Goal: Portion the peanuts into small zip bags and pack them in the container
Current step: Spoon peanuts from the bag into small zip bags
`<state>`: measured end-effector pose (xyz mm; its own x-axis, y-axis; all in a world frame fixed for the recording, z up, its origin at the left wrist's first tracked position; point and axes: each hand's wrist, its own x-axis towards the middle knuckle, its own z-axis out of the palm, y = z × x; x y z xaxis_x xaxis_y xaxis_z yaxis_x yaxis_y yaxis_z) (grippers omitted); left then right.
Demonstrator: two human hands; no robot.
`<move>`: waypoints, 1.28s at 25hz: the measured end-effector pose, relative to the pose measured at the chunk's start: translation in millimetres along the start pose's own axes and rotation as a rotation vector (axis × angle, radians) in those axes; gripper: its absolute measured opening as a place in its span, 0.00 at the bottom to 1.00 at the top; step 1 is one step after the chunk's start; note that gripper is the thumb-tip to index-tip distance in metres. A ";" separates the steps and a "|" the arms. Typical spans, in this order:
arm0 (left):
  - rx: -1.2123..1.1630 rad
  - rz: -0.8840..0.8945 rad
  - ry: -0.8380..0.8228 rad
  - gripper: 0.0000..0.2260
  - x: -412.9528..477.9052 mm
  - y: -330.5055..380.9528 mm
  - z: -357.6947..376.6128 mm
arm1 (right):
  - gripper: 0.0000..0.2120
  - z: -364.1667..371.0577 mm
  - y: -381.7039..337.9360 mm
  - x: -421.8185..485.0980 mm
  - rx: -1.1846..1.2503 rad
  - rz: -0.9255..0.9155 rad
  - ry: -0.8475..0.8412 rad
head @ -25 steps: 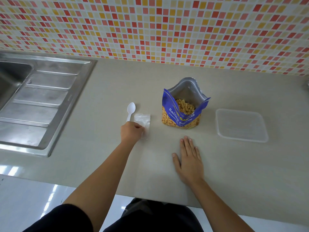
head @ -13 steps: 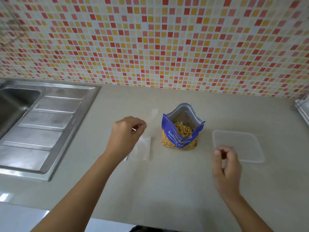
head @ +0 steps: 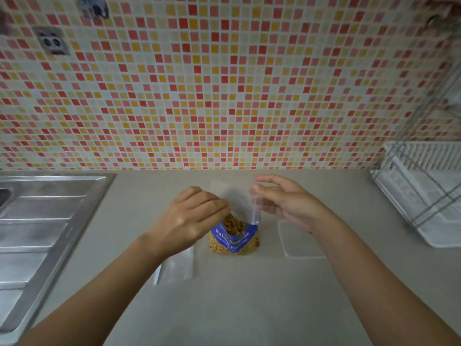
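Observation:
My left hand [head: 192,218] pinches the left edge of a small clear zip bag [head: 237,199] held in the air above the peanut bag. My right hand [head: 284,203] is at the bag's right edge, fingers spread and thumb against the plastic. The open blue bag of salted peanuts [head: 234,238] stands on the counter right below the zip bag, partly hidden by it. More clear zip bags [head: 177,268] lie flat on the counter under my left wrist. The clear rectangular container [head: 299,243] sits to the right of the peanut bag, partly behind my right forearm.
A steel sink with draining board [head: 42,233] fills the left side. A white dish rack with wire frame [head: 424,191] stands at the right. The tiled wall [head: 224,83] rises behind the counter. The white spoon is mostly hidden beside the flat bags.
My left hand has lifted one zip bag from the counter up over the peanut bag. My right hand rose from the counter and came to the bag's right edge. The camera tilted upward.

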<state>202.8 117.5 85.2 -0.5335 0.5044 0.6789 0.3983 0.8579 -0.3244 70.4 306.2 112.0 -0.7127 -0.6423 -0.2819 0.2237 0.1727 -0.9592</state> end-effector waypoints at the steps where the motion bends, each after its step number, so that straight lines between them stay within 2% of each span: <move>1: -0.001 -0.003 -0.007 0.08 -1.1 -3.4 2.5 | 0.16 0.5 -0.7 0.7 -0.022 0.010 -0.038; 4: -0.027 -0.226 0.006 0.07 1.2 -12.5 15.0 | 0.13 4.6 -2.3 -1.0 -0.014 0.081 -0.097; 6: -0.148 -0.562 0.042 0.11 10.5 -7.6 22.0 | 0.09 11.4 -1.4 -2.5 0.062 0.124 -0.084; 7: -0.285 -0.804 0.054 0.15 15.8 -1.6 23.3 | 0.07 14.0 1.1 -1.1 0.132 0.119 -0.055; 9: -0.758 -1.354 0.091 0.16 28.7 14.1 21.2 | 0.04 18.3 6.6 1.9 0.258 0.075 0.033; 10: -1.032 -1.572 0.122 0.16 32.9 20.5 20.9 | 0.04 19.9 9.7 3.2 0.269 0.045 0.082; 11: -1.242 -1.708 0.150 0.17 34.2 24.4 22.1 | 0.03 21.9 12.5 3.7 0.245 0.013 0.118; 12: -1.395 -1.760 0.183 0.17 34.7 26.1 22.9 | 0.03 23.6 15.0 3.6 0.216 -0.016 0.138; 14: -1.527 -1.722 0.230 0.12 36.7 23.1 22.1 | 0.03 27.0 19.1 3.3 0.198 -0.048 0.153; 18: -1.477 -1.668 0.197 0.04 41.2 14.1 19.4 | 0.06 28.6 26.8 2.1 0.193 -0.048 0.121; 22: -1.427 -1.678 0.085 0.05 40.4 5.3 10.7 | 0.06 15.6 26.5 4.6 0.336 -0.111 0.187; 25: -1.734 -1.764 0.175 0.06 44.1 7.0 7.4 | 0.06 8.9 25.7 8.0 0.373 -0.119 0.177; 28: -1.972 -1.731 0.248 0.07 48.7 12.7 7.8 | 0.07 13.3 28.3 9.6 0.434 -0.092 0.127; 30: -1.990 -1.704 0.273 0.07 49.9 14.1 9.3 | 0.07 15.2 28.7 9.8 0.488 -0.076 0.114; 32: -1.860 -1.677 0.308 0.09 49.0 14.3 10.4 | 0.07 13.3 29.8 10.0 0.497 -0.055 0.112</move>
<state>174.7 155.5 106.9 -0.9206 -0.3043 -0.2448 -0.0038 -0.6200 0.7846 78.8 295.0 80.8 -0.7933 -0.5515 -0.2579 0.4535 -0.2525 -0.8548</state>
